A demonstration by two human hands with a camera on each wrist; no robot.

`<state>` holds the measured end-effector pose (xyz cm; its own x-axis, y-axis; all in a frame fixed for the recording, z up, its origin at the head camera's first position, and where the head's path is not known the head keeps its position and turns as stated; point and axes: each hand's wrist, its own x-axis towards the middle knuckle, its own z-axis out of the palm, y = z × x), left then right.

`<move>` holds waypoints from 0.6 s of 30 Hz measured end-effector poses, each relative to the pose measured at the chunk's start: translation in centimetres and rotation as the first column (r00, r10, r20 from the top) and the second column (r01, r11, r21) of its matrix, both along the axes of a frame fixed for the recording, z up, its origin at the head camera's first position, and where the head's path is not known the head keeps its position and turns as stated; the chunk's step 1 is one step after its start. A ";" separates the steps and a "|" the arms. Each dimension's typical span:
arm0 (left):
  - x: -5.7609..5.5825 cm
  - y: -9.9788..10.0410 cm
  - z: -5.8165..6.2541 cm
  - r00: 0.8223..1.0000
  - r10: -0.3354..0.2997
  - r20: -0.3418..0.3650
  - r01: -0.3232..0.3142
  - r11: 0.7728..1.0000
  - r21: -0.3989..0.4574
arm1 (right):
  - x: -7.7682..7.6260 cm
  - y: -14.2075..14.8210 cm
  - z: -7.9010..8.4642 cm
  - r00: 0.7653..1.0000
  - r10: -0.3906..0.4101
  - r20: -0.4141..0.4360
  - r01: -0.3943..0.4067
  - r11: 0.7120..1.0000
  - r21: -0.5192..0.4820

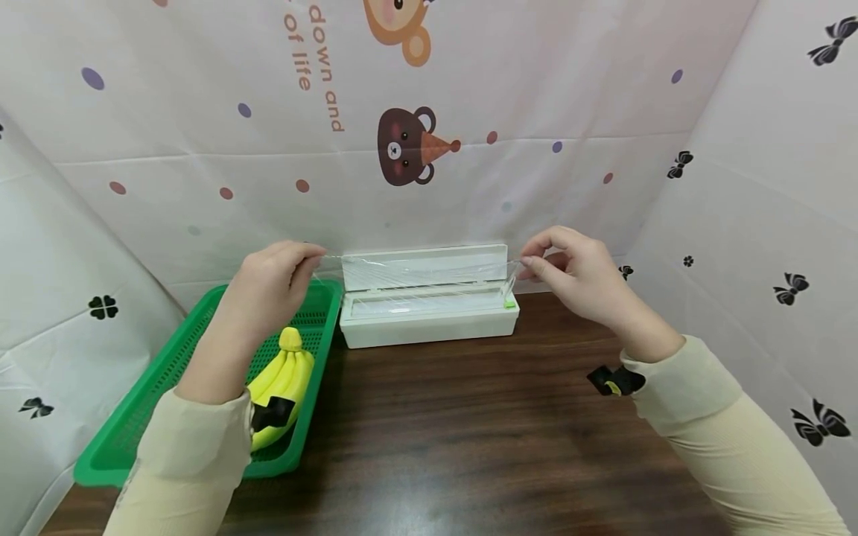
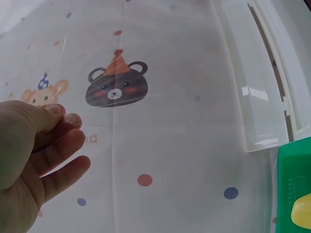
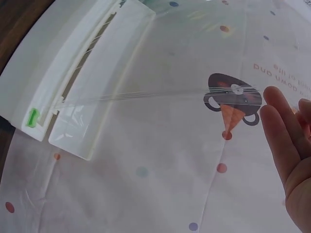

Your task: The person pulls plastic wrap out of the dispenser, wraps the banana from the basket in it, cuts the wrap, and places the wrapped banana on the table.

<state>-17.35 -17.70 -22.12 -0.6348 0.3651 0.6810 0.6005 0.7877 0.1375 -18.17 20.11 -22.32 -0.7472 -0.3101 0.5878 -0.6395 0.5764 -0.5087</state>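
Observation:
A sheet of clear cling film [image 1: 429, 269] stretches between both hands above a white cling film dispenser [image 1: 432, 329], whose lid stands raised against the wall. My left hand [image 1: 264, 286] pinches the film's left corner between thumb and forefinger. In the left wrist view, a bit of crumpled film [image 2: 73, 120] shows at the fingertips of that hand. At the film's other corner, my right hand [image 1: 579, 277] pinches it with thumb and fingers. The right wrist view has the film running in thin creases [image 3: 165, 93] from the dispenser toward the fingers; the thumb is mostly hidden there.
To the left, a green plastic basket [image 1: 310, 417] holds a bunch of yellow bananas [image 1: 284, 380], partly behind the left forearm. A small green slider [image 1: 509, 304] sits at the dispenser's right end. Printed sheets line the walls around the dark wooden table [image 1: 456, 424].

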 end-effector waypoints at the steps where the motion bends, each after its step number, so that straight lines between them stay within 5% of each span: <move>1: 0.0 0.0 0.0 1.000 -0.004 -0.011 0.004 1.000 0.004 | 0.0 0.0 0.0 1.000 0.005 -0.005 -0.005 1.000 -0.004; 18: 0.4 -0.4 -0.1 0.989 -0.052 -0.135 0.056 0.998 0.022 | 1.0 0.0 0.0 0.997 0.047 -0.058 -0.051 0.996 -0.066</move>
<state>-16.91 -18.06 -22.22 -0.5168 0.3773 0.7685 0.6563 0.7510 0.0726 -17.22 20.10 -22.31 -0.6971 -0.3039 0.6494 -0.6950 0.5089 -0.5079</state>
